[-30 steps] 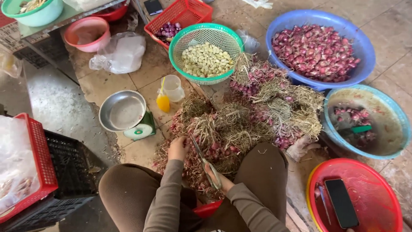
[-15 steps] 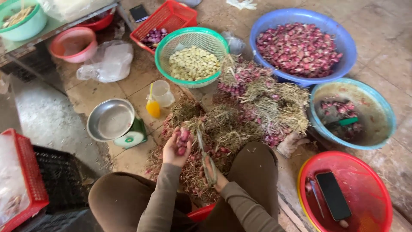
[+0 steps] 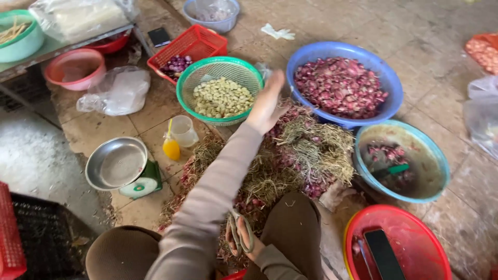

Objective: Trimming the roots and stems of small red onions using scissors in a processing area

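A steel scale [image 3: 118, 166] sits at my left on the floor, then the green basket [image 3: 220, 88] of pale cloves. My left hand [image 3: 267, 103] is stretched out with its fingers released, empty, above the shallot pile [image 3: 306, 150] and just short of the blue bowl [image 3: 384, 78]. Near my knee, my right hand [image 3: 244, 239] has its fingers clenched around shears [image 3: 239, 228].

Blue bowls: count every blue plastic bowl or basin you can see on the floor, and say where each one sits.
3. A large blue basin of red shallots right of the green basket; a lighter blue bowl below it; a small blue bowl at top centre. Others may lie outside the frame.
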